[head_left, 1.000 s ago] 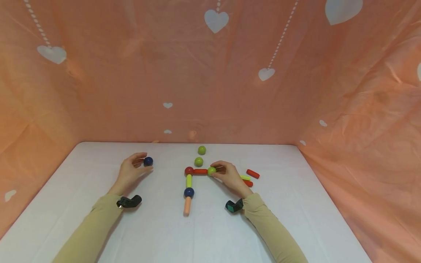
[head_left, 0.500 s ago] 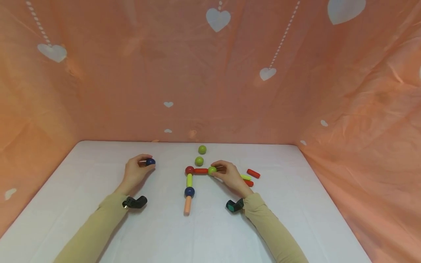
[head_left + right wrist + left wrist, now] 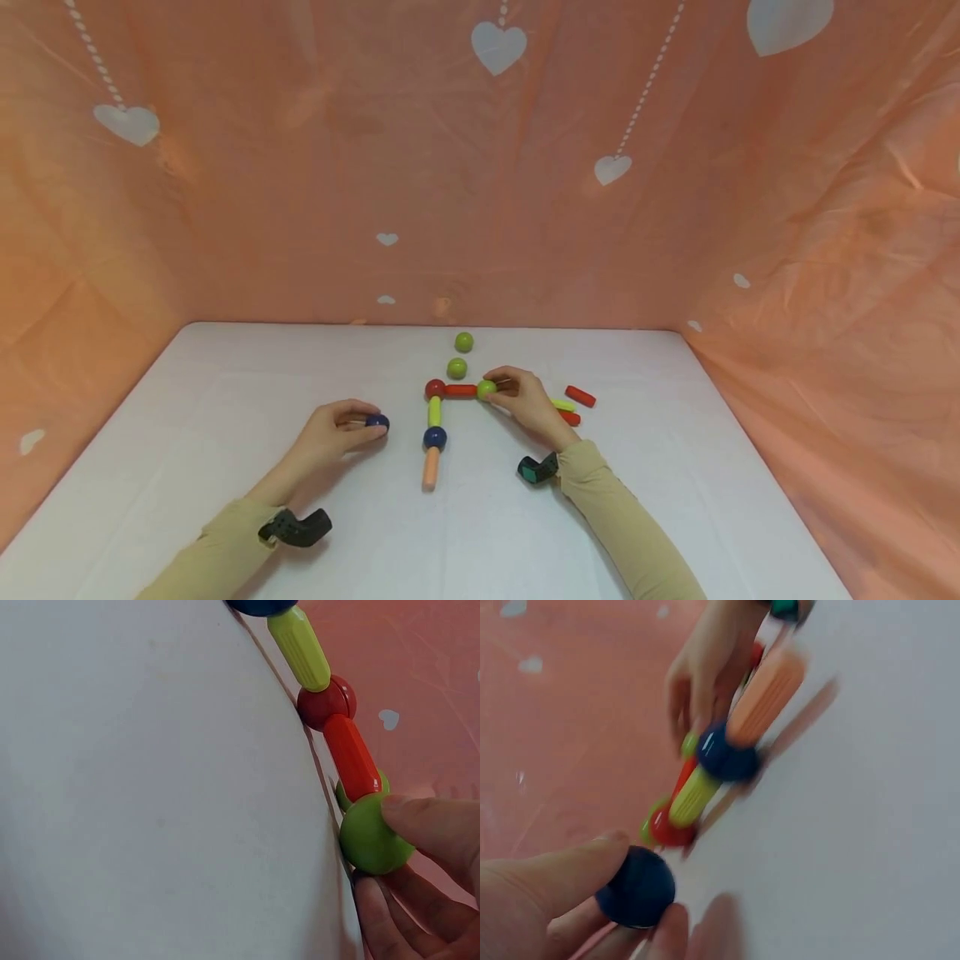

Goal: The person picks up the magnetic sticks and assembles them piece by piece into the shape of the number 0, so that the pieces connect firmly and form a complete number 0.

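The left hand (image 3: 333,429) held a blue ball (image 3: 378,424) between thumb and fingertips, the fingers spread only to the ball's width; whether the ball touched the table (image 3: 315,367) could not be told. The right hand (image 3: 525,402) pinched the end green ball (image 3: 486,389) of an L-shaped chain, thumb on one side and fingers on the other. From the left fingertips the chain lay to the right, across a narrow gap. Its near leg ran along the near-far line: corner red ball (image 3: 435,389) at the far end, then yellow rod (image 3: 435,412), middle blue ball (image 3: 434,437) and peach rod (image 3: 431,469), whose near end was free. Its other leg, a joined red rod (image 3: 461,390), ran left to right from the corner to the end green ball. The left hand was the nearer to the near leg, the held ball standing almost level with the middle blue ball; the right hand was the one at the far leg. The left forearm slanted in from the near left, fingers directed right; the right forearm slanted in from the near right, fingers directed left. Beyond the chain lay two loose green balls (image 3: 457,367); right of the right hand, partly masked by it, lay a few loose rods (image 3: 581,396).
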A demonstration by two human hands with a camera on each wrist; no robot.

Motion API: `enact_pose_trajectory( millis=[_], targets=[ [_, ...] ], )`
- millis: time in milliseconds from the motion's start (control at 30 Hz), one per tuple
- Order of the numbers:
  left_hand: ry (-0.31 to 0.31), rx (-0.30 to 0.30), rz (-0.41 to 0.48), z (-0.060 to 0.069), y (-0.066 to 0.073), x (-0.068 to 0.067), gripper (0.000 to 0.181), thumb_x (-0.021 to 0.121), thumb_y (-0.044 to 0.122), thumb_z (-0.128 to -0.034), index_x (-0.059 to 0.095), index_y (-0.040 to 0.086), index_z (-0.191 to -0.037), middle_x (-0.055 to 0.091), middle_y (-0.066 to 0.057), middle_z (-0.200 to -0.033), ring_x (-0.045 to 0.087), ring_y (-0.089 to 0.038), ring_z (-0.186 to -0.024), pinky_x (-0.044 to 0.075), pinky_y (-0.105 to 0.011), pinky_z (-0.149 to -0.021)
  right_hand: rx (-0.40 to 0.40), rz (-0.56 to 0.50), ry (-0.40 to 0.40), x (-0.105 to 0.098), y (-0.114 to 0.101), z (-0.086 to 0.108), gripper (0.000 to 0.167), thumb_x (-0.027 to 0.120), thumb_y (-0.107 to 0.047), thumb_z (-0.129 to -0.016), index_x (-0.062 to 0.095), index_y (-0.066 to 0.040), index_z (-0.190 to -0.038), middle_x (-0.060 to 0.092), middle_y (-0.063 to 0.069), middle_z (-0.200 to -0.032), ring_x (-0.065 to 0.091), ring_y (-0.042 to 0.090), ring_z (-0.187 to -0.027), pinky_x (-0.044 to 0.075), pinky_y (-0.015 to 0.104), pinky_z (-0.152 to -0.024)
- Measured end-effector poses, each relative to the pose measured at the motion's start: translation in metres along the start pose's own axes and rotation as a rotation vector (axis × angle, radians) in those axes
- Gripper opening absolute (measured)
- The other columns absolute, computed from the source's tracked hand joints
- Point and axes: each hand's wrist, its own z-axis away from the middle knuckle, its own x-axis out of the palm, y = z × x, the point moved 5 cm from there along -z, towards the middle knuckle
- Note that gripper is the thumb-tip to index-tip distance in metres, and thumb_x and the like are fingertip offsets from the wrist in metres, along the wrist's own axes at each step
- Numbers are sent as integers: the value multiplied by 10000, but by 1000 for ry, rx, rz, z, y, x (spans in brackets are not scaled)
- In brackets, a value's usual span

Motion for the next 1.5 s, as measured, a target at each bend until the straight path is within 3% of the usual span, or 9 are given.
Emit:
enact_pose_trajectory(
  millis=[200,433,500,667,800,1167,1333,1500],
  targets=[
    [-111,-41,55,27,6,30,421,763,273,-826,640,-12,-1110,653,-72,-998,645,-183,-889,541,-280,-751,1,2,-1,0,0,-1,325,695,-169,-894,619,-108,-1204,607,27,-1166,610,195,-1021,514,321,-890],
    [-276,-64,247,52,11,56,361,736,156,-852,620,-115,-1059,685,-137,-923,664,-224,-841,574,-336,-717,15,-4,1,0,-1,0,330,698,-171,-892,619,-113,-1207,605,25,-1171,607,197,-1025,514,326,-891],
    [-291,-88,267,56,10,61,351,738,150,-850,622,-119,-1043,689,-137,-908,663,-216,-824,576,-338,-706,18,-6,0,0,-1,0,331,697,-169,-892,618,-112,-1208,604,26,-1175,606,197,-1028,514,325,-891],
    [-280,-140,277,62,8,69,362,750,172,-841,628,-115,-1025,691,-136,-901,665,-206,-800,578,-343,-701,14,-21,-1,0,-1,1,337,699,-152,-889,617,-88,-1210,608,42,-1164,613,191,-1024,508,311,-897],
    [-255,-147,285,62,9,76,361,756,177,-836,632,-114,-1010,696,-145,-887,680,-221,-770,580,-349,-690,-5,-28,5,1,-1,0,335,698,-129,-887,617,-66,-1206,611,51,-1157,619,196,-1016,511,306,-891],
    [-64,-199,223,59,5,86,342,816,197,-768,603,-34,-903,604,-95,-800,665,-185,-635,580,-318,-609,-6,-24,0,4,1,0,324,696,-132,-889,621,-84,-1200,613,37,-1157,623,181,-1007,516,300,-879],
    [-78,-212,206,55,6,84,380,776,264,-814,629,-61,-945,646,-91,-764,659,-196,-591,579,-337,-579,-13,-19,0,4,0,1,329,695,-145,-891,618,-88,-1206,609,41,-1164,618,191,-1015,516,309,-882],
    [-111,-230,119,39,8,81,413,727,354,-849,678,-47,-936,672,-72,-721,630,-164,-549,565,-310,-532,2,-10,15,3,0,2,325,703,-176,-888,624,-119,-1198,607,21,-1166,610,191,-1021,518,324,-881]
  ],
)
